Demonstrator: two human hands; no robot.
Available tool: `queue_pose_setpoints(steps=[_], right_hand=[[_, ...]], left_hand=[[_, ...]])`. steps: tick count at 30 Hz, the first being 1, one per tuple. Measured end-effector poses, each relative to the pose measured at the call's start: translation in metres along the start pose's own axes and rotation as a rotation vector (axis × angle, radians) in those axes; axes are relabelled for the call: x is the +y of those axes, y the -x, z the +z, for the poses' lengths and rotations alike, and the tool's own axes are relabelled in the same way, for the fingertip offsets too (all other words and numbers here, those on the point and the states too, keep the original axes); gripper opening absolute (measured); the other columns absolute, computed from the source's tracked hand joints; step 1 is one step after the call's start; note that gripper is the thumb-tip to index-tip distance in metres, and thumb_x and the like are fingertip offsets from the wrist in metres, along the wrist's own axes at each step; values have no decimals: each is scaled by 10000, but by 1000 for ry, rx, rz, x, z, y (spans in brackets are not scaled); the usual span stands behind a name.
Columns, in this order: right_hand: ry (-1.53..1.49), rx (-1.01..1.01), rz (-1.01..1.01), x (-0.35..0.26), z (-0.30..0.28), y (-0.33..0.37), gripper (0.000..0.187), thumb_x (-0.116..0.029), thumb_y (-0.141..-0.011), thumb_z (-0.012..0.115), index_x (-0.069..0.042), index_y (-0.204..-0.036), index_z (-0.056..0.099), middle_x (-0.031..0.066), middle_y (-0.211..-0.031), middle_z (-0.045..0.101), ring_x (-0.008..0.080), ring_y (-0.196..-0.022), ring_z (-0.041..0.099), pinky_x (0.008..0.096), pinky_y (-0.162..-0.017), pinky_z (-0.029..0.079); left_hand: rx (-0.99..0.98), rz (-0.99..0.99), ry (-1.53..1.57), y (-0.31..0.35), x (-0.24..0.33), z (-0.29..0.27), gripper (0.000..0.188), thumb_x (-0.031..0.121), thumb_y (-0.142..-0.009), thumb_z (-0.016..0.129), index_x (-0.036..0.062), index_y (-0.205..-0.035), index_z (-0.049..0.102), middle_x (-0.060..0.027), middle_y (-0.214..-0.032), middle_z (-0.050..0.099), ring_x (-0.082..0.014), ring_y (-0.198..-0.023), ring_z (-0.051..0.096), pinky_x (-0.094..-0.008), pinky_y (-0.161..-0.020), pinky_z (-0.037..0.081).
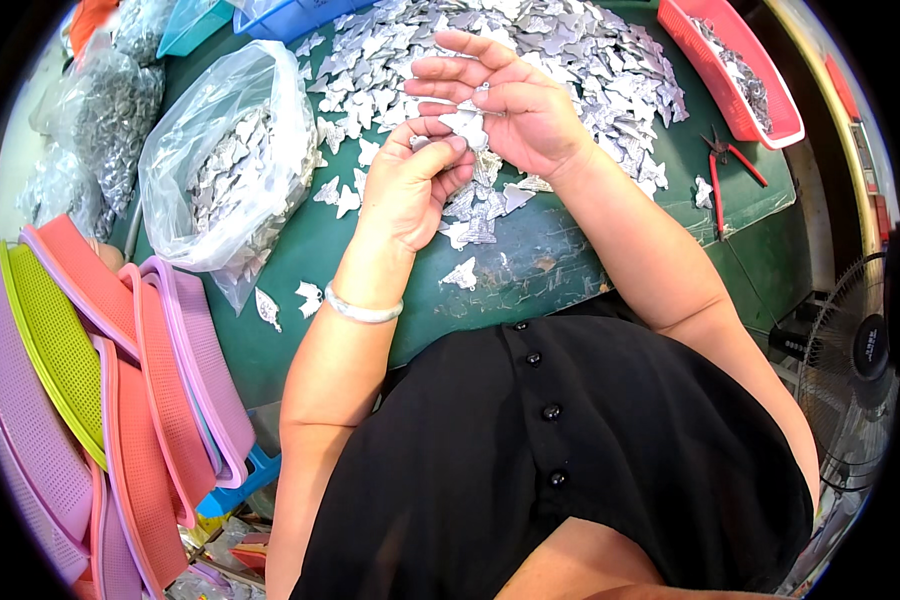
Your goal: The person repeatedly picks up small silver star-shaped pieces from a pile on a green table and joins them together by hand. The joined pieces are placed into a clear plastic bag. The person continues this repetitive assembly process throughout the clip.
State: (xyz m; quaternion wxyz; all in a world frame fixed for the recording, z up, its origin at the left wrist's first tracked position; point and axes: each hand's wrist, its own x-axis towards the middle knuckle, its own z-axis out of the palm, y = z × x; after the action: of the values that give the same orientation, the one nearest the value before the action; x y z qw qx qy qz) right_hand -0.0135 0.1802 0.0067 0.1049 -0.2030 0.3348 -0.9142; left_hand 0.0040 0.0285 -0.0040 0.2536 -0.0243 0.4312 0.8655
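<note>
My left hand pinches a small silver-grey metal charm, shaped like a butterfly, between thumb and fingers. A jade-like pale bangle circles that wrist. Close beside it, my right hand has its fingers stretched out, with the thumb tip at the charm's upper end; whether the thumb touches it I cannot tell. Just beyond both hands spreads a big heap of similar silver charms. A few loose charms lie on the green tabletop nearer to me.
Left of my hands stands a clear plastic bag partly filled with charms. A pink basket of metal pieces and red-handled pliers lie at right. Stacked plastic baskets fill the lower left; a black fan stands lower right.
</note>
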Motion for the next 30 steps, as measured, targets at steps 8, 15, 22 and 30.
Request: queue_pose_setpoints(steps=[8,15,22,30], right_hand=[[-75,96,-12,0,-3,-1,522,95,-693,372,7,-1208,379,215,-1154,472,354,-1107,439,441,-954,346],[-88,157,-38,-2,-3,-3,463,95,-694,376,8,-1144,439,213,-1094,517,341,-1046,492,430,-905,388],[-93,147,-25,-2,-3,-4,498,94,-685,377,4,-1174,407,213,-1116,504,337,-1059,485,423,-922,371],[-57,25,21,2,-1,-1,539,75,-691,392,11,-1224,354,217,-1174,458,348,-1125,427,415,-973,314]], left_hand=[[-69,0,104,-1,0,-2,214,-47,-752,504,-18,-964,498,-89,-872,543,-186,-778,572,-387,-768,515],[-40,-56,170,1,0,-1,247,-43,-749,454,-51,-990,504,-136,-937,542,-264,-888,552,-414,-843,474],[-121,-120,389,-3,2,-10,190,31,-775,483,-55,-941,517,-138,-937,539,-262,-883,548,-355,-786,494],[-34,-108,156,-3,-2,-2,112,119,-822,545,18,-870,549,-89,-798,568,-188,-730,573,-248,-624,510]])
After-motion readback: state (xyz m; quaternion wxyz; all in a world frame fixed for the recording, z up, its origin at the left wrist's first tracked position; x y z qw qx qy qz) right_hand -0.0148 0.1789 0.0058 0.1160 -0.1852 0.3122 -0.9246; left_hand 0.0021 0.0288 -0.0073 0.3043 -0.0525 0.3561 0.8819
